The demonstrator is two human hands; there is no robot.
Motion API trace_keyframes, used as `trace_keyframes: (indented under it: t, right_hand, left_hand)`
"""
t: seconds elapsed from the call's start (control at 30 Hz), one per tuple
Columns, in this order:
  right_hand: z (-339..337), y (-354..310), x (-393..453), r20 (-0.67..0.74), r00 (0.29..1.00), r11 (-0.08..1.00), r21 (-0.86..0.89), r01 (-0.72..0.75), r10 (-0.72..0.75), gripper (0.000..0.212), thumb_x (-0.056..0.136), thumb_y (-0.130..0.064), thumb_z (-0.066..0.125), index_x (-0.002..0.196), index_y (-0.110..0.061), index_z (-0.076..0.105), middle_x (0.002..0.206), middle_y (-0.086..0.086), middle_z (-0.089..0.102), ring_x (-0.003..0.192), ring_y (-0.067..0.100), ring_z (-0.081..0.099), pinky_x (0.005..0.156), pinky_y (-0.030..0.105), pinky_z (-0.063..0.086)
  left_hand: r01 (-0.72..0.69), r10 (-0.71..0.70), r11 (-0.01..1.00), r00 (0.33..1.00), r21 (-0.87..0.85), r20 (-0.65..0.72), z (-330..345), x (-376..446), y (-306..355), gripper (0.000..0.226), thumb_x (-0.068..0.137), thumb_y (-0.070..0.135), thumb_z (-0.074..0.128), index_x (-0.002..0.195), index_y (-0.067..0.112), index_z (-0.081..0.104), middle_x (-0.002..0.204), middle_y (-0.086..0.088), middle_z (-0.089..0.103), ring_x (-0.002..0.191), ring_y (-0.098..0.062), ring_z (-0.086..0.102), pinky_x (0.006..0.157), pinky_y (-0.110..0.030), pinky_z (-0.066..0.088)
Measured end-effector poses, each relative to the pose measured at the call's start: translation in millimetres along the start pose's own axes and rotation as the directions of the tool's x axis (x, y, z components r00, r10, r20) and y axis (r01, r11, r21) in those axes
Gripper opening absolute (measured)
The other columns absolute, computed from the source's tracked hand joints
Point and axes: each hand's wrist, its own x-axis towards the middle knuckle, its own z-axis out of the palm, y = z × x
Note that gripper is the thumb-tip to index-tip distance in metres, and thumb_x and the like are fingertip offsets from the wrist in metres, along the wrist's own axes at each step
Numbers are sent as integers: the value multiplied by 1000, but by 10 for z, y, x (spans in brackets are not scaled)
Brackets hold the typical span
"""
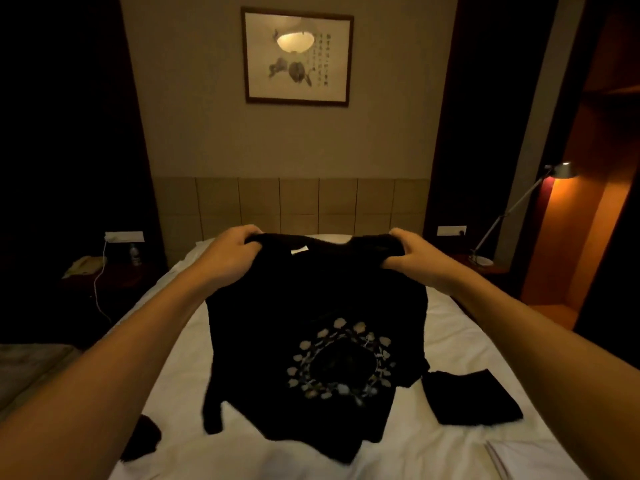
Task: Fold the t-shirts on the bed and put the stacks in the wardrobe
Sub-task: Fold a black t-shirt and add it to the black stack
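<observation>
A bed [450,455] with a white sheet fills the lower middle of the view, its padded headboard [298,202] against the far wall. Held up above the bed is a black t-shirt [311,306] with a pale ring-shaped leaf print on the lower front; its hem hangs down to the sheet. The left hand [230,252] grips the shirt's left shoulder, fingers curled over the bunched cloth. The right hand [410,252] grips the right shoulder in the same way. Both arms are stretched forward.

A folded dark garment [474,398] lies flat on the sheet to the right, just beside the hanging shirt. Another dark piece of cloth [142,438] lies at the bed's left edge, partly hidden by the left forearm; what it is cannot be told.

A framed picture [297,57] hangs on the wall above the headboard. A lit desk lamp [519,209] stands on the right-hand nightstand. On the left-hand nightstand are a telephone [83,266] and a small bottle [135,254], with a white cable [98,289] hanging down in front.
</observation>
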Motion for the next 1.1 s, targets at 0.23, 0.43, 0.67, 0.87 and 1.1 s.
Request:
trace_keyframes:
  t: [0.23, 0.43, 0.67, 0.87, 1.1]
  right_hand:
    - [-61, -29, -129, 104, 994, 989, 146, 23, -38, 4, 95, -15, 61, 94, -11, 62, 67, -7, 60, 62, 6, 58, 58, 15, 43]
    - [-157, 228, -167, -219, 975, 978, 199, 64, -19, 12, 98, -18, 56, 97, -6, 54, 78, 11, 52, 63, 24, 53, 59, 31, 39]
    - [-124, 94, -180, -100, 995, 942, 331, 60, -28, 17, 101, -13, 51, 113, -7, 60, 79, 4, 59, 63, 16, 57, 58, 26, 42]
    - [-132, 113, -207, -208, 978, 934, 343, 97, -25, 27, 101, -16, 49, 114, 6, 58, 89, 14, 55, 81, 30, 53, 68, 35, 40]
    - [-339, 139, -474, 71, 997, 916, 399, -48, 21, 28, 92, -18, 62, 119, -11, 65, 102, 12, 69, 89, 28, 66, 82, 38, 53]
  left_hand:
    - [-72, 59, 984, 994, 160, 87, -34, 68, 157, 19, 103, 14, 48, 91, 20, 62, 79, -4, 59, 61, -16, 54, 57, -29, 38]
    - [-187, 240, 768, 971, 613, -4, -232, 66, -222, 17, 93, 6, 59, 100, 22, 61, 93, 2, 59, 88, -21, 59, 74, -34, 47]
    - [156, -135, 885, 988, -438, 79, 97, -185, -362, 30, 103, 7, 42, 99, 17, 70, 65, 5, 65, 62, -12, 59, 61, -26, 41]
    - [22, -16, 966, 1000, -259, 25, 158, -253, 55, 36, 91, 47, 59, 94, 13, 72, 65, 4, 67, 68, -20, 62, 61, -30, 40]
    - [-165, 83, 845, 980, 509, 181, -148, -319, 209, 52, 75, 72, 64, 108, 32, 57, 99, 8, 68, 86, -10, 66, 74, -33, 56]
